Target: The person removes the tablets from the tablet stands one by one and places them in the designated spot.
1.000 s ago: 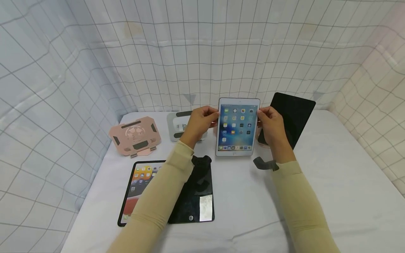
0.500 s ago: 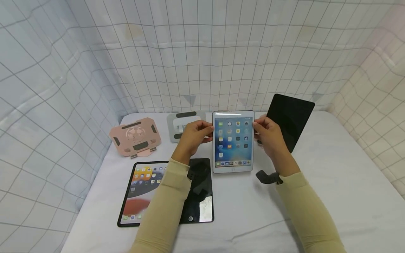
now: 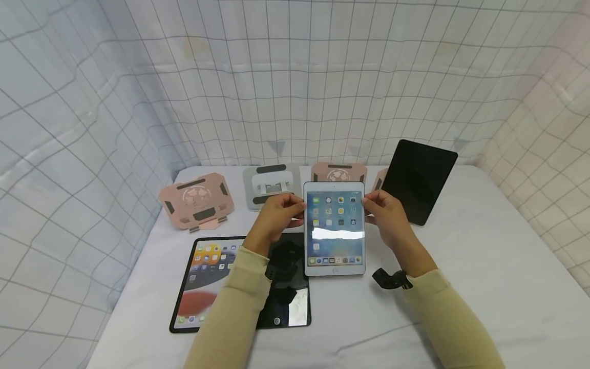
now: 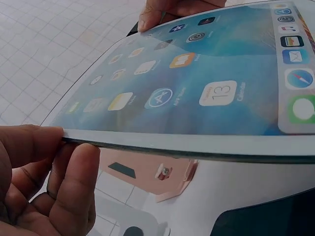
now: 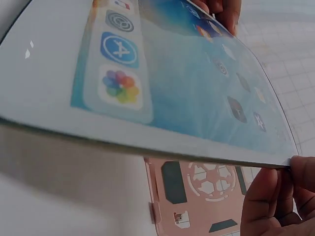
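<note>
A white tablet with a lit home screen is held upright between both hands, its home button toward me. My left hand pinches its left edge near the top, thumb on the front and fingers behind, as the left wrist view also shows. On the opposite edge my right hand grips the same way. Behind the tablet, a pink tablet stand with a round cut-out is partly covered; the right wrist view shows its plate with dark pads beneath the tablet's edge. The tablet appears held above the table.
At the back stand a grey stand and, further left, another pink stand. A black-screened tablet leans on a pink stand at right. Two tablets lie in front: one lit, one dark, partly under my left arm.
Both hands have brought the white tablet toward me and slightly left, away from the back row. The pink stand behind it has come into view.
</note>
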Tool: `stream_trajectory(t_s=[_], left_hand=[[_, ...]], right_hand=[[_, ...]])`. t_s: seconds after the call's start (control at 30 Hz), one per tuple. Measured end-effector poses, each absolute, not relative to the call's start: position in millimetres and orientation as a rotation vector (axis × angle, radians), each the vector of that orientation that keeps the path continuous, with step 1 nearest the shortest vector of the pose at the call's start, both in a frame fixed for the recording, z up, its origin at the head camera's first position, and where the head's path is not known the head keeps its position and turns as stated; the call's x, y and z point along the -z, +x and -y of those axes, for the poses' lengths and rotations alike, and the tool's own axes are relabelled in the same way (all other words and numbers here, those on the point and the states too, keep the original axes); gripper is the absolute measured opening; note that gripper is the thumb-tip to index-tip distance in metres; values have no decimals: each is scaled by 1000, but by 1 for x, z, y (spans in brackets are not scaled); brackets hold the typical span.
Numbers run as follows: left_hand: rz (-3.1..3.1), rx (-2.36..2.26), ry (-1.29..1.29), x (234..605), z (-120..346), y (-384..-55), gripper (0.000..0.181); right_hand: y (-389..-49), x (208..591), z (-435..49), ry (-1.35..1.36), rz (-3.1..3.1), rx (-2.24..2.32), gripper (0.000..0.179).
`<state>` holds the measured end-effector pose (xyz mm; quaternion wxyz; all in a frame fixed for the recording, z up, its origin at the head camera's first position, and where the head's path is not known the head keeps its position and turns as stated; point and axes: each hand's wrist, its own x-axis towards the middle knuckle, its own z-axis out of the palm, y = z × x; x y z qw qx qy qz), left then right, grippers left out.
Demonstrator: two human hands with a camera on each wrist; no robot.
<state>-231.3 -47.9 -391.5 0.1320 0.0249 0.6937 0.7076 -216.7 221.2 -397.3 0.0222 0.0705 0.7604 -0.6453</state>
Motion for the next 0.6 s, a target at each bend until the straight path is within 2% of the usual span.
stream_trajectory(t_s=[0.6], left_hand=[[-1964, -1925, -29, 414, 44, -201, 9]], right_hand=[[-186, 413, -224, 290, -2423, 1736, 26]])
